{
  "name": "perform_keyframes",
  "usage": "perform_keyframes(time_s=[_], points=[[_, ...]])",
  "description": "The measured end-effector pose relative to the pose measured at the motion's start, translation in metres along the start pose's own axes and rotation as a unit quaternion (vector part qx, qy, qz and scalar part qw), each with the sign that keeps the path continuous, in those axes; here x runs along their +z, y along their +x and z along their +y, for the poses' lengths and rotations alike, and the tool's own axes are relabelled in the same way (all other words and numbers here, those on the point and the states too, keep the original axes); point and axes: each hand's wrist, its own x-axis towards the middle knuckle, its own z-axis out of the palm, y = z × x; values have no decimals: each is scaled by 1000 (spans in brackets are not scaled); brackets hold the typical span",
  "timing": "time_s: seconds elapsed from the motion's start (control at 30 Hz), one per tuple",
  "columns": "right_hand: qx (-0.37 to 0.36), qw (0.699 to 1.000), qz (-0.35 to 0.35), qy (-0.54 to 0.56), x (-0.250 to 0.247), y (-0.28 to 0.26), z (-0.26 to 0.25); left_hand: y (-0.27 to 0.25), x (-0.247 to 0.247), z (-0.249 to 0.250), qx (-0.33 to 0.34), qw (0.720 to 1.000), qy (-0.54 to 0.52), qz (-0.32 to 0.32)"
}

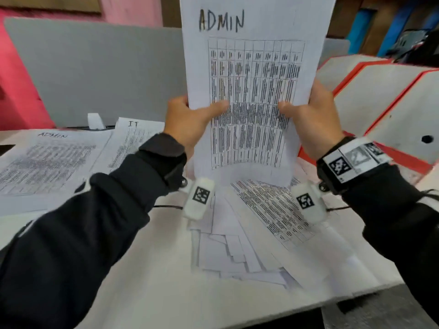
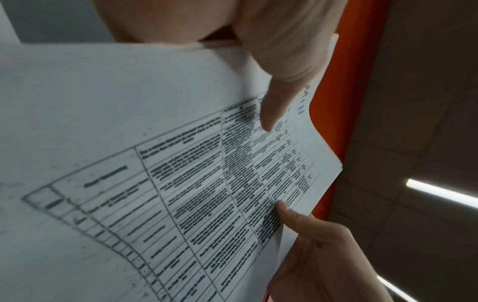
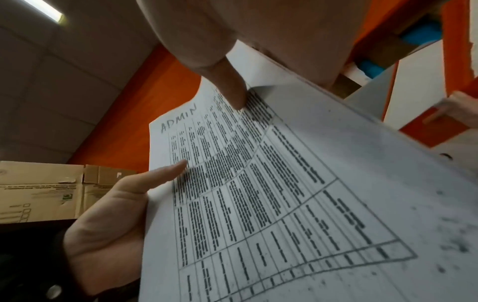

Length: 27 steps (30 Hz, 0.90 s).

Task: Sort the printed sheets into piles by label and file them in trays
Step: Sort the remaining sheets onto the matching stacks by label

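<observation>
Two hands: left hand (image 1: 187, 119), right hand (image 1: 311, 117) | fingers pinching one ADMIN sheet (image 1: 251, 74)

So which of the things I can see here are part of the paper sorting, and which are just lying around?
Part of the job:
held ADMIN sheet, gripped by left hand and right hand
ADMIN pile
IT sheet
unsorted heap
orange-edged trays

Just lying about:
grey board
cardboard box

there's a grey partition board (image 1: 95, 74) standing behind the white desk (image 1: 152, 269), pink wall (image 1: 133, 8) past it, cardboard boxes (image 3: 46, 190) nearby
</observation>
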Motion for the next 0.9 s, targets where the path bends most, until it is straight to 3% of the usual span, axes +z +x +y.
perform_keyframes(time_s=[0.2,0.4,0.6,0.67,0.77,0.9], points=[[16,994,32,101,-4,10,-15,5,6,31,64,997,11,28],[92,994,-50,13,0,-19,15,-17,-2,-14,-24,992,122,20],[113,987,-112,27,0,-6,21,11,-41,6,-3,975,215,63],[107,978,-173,-47,-7,-6,31,27,-83,18,-17,950,295,99],[104,930,-291,-198,-24,-17,50,39,-165,30,-50,897,414,149],[111,877,-386,-264,-28,-28,57,33,-283,29,-169,804,529,214]])
